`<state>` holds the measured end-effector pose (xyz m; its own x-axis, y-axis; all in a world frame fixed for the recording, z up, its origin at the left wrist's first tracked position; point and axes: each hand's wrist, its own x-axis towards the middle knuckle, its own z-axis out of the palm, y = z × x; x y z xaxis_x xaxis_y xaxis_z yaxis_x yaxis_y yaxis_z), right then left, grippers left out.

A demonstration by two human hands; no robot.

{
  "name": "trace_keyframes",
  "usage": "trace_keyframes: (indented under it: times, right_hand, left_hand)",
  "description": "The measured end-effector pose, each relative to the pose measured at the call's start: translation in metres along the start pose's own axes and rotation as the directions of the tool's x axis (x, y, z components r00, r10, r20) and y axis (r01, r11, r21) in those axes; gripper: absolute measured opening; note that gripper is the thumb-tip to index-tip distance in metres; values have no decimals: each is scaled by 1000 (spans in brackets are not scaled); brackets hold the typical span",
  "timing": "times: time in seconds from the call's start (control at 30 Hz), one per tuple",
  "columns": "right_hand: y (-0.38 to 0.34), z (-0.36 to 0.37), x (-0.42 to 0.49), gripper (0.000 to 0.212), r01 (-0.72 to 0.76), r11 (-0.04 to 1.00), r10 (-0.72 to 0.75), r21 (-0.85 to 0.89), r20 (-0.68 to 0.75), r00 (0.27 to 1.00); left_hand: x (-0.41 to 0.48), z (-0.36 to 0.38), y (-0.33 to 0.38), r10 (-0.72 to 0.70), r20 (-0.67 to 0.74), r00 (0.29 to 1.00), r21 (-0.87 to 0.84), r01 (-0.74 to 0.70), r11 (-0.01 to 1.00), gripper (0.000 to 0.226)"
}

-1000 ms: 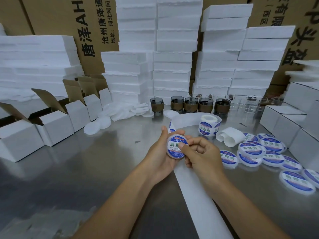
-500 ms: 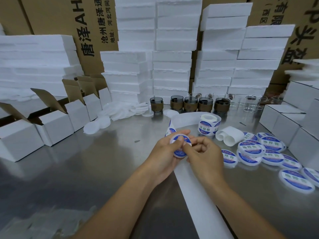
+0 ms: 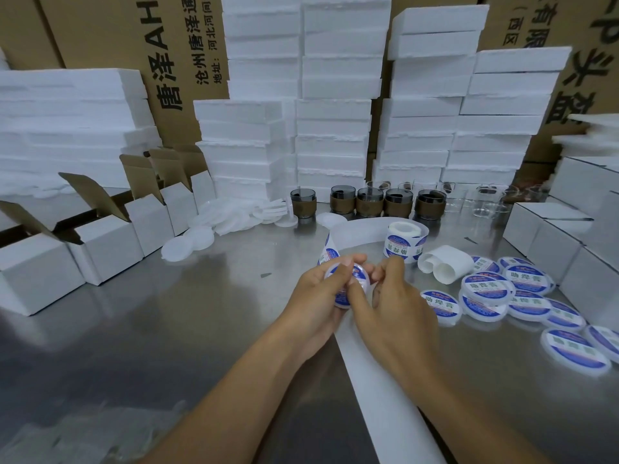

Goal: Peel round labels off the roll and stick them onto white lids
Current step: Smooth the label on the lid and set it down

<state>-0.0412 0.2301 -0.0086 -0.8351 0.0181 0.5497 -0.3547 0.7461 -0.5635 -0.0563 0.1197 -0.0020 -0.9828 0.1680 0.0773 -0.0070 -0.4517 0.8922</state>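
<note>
Lid point(image 3: 361, 277) with its blue-and-white round label is tilted up, gripped by the left hand point(image 3: 315, 296) and right hand point(image 3: 398, 306), label roll point(image 3: 403, 244) standing just behind it, labelled lids point(image 3: 487, 289) lying flat to the right, plain lids point(image 3: 187, 244) heaped far left.

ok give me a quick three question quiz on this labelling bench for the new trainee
1. True or false: the left hand holds a lid that already bears a label.
2. Where do the finished labelled lids lie? A) on the table, right of the right hand B) inside the open boxes C) on the foam stacks
3. Fill in: the bare white lids lie heaped on the ___ side of the table.
Key: 1 true; 2 A; 3 left.
</note>
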Motion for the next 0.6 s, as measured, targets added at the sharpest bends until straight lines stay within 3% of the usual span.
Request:
trace_keyframes:
  times: [0.1, 0.17, 0.2, 0.37, 0.5, 0.6]
  right_hand:
    - [3, 1, 3, 21, -124, 944, 116, 307, 44, 992]
    - [2, 0, 6, 7, -204, 808, 144, 554, 150, 978]
    - [1, 0, 7, 10, -220, 748, 130, 627, 187, 974]
    - [-2, -6, 9, 18, -274, 642, 110, 716, 268, 957]
    - [-1, -7, 9, 13, -288, 604, 125, 743, 268, 955]
    - [-1, -6, 9, 7, -288, 600, 131, 746, 264, 956]
  left_hand:
    - [1, -1, 2, -25, 15, 1000, -73, 26, 997, 23]
    - [0, -2, 3, -56, 43, 998, -101, 60, 993, 22]
    - [0, -2, 3, -65, 54, 996, -101, 71, 992, 22]
    - [1, -3, 2, -63, 36, 997, -40, 64, 997, 23]
    - [2, -4, -1, 6, -62, 998, 81, -1, 997, 28]
    - [3, -6, 2, 12, -103, 995, 47, -7, 999, 26]
